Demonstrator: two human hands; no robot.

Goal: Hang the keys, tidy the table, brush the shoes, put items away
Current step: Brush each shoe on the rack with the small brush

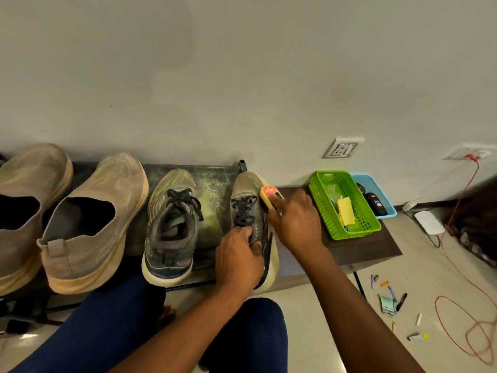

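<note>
Left hand [239, 254] is gripping grey laced mesh sneaker [248, 211]; right hand [294, 219], at three o'clock, is pinching yellow red-labelled polish sponge [269, 196]. Risk: sneaker tipping off dark bench [349, 249].

Count: 4 shoes [172, 227] on the rack, 2 baskets [343, 204] at right, 2 wall sockets [341, 149], 2 hands [239, 254].
</note>
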